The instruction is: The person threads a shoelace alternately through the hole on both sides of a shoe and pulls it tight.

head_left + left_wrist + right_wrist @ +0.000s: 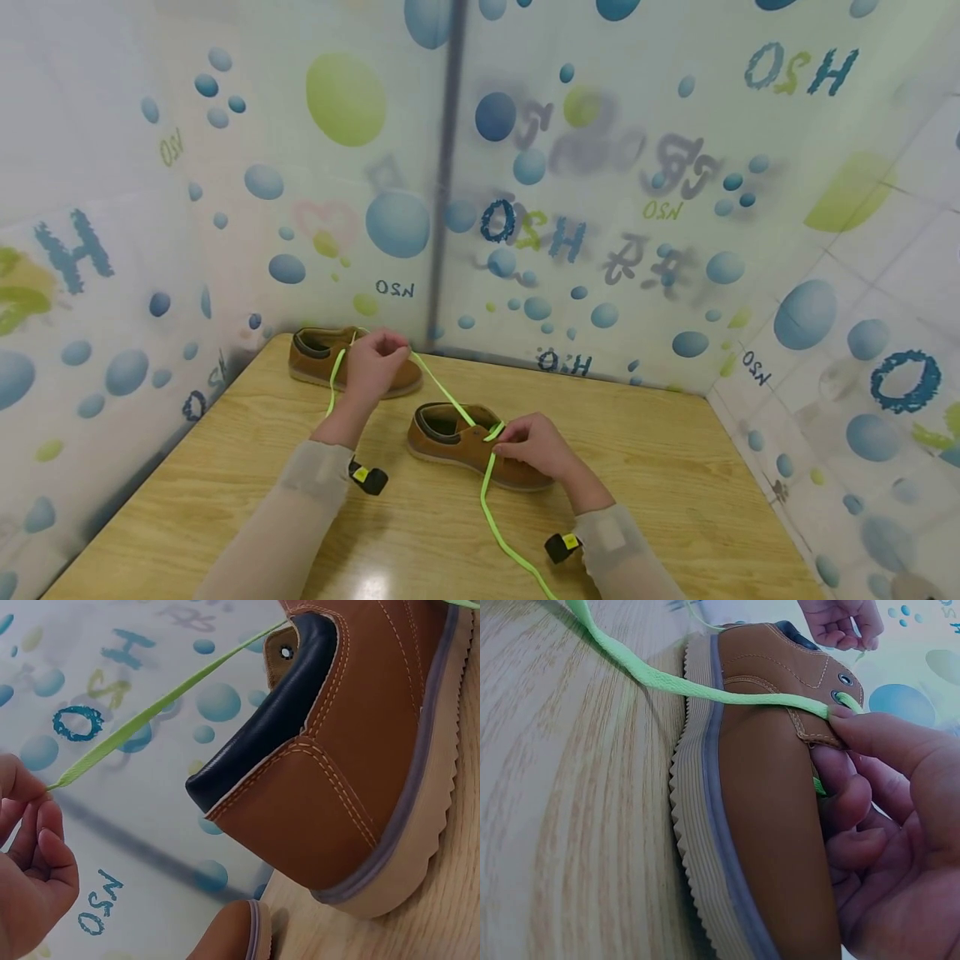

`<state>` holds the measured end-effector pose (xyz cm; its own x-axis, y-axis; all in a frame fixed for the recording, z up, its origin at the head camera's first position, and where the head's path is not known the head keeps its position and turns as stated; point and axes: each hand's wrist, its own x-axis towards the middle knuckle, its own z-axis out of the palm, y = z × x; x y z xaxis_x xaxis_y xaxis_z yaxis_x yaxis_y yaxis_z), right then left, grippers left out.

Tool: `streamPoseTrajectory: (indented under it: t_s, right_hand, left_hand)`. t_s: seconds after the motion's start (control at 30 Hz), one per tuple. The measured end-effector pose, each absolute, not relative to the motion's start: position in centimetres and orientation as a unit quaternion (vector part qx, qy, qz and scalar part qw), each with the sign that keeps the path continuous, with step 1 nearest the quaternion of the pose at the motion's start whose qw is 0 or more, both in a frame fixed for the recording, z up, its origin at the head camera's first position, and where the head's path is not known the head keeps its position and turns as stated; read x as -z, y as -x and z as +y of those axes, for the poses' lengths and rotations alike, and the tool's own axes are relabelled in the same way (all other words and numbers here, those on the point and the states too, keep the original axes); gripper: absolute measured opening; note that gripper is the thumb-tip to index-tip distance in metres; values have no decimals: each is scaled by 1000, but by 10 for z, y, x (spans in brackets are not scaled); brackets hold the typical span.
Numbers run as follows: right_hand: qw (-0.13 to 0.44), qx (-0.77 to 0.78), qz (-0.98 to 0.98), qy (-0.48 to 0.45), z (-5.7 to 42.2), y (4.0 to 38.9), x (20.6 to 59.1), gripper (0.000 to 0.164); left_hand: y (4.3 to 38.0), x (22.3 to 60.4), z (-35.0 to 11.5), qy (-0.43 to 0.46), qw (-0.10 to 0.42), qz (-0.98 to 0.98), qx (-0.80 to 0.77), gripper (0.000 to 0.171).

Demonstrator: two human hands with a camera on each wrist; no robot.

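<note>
A brown shoe [442,446] with a dark collar stands on the table, toe to the right. My left hand [372,364], raised behind it, pinches one length of a flat neon-green shoelace [135,724], which runs taut down to the shoe. At the shoe's eyelets, my right hand [538,450] pinches the lace against the flap edge; in the right wrist view the thumb [870,733] lies on the lace and other fingers tuck under the flap. From there the lace's other length [697,691] trails loosely over the shoe's side toward the table's front.
A matching brown shoe [405,379] stands farther back on the left, partly hidden by my left hand, with its own green lace [335,385] hanging down. The wooden table [645,475] meets walls covered in a bubble-print sheet [570,325]. Black wrist cameras [369,477] hang under both forearms.
</note>
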<state>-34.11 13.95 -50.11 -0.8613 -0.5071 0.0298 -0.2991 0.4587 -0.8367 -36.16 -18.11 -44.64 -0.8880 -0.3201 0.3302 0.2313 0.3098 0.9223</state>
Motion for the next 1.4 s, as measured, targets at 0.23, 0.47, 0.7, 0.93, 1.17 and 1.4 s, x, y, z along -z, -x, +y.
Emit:
streamPoseTrajectory:
  t_s: [0.23, 0.47, 0.7, 0.93, 1.17, 1.4]
  right_hand:
    - [114, 462, 847, 238, 140, 342, 503, 10]
    - [113, 462, 845, 243, 140, 342, 503, 10]
    - [113, 464, 844, 243, 140, 342, 503, 10]
    - [116, 460, 848, 236, 140, 343, 503, 10]
    - [119, 462, 847, 235, 140, 342, 501, 10]
    - [123, 465, 845, 234, 139, 342, 500, 10]
  left_hand:
    - [364, 450, -180, -29, 228, -773, 592, 10]
    - [363, 450, -180, -26, 224, -776, 589, 12]
    - [363, 449, -180, -27, 210, -782, 586, 13]
    - [363, 450, -178, -16, 204, -785, 585, 16]
    - [365, 449, -176, -6, 204, -782, 588, 15]
    - [366, 454, -177, -16, 168, -805, 568, 15]
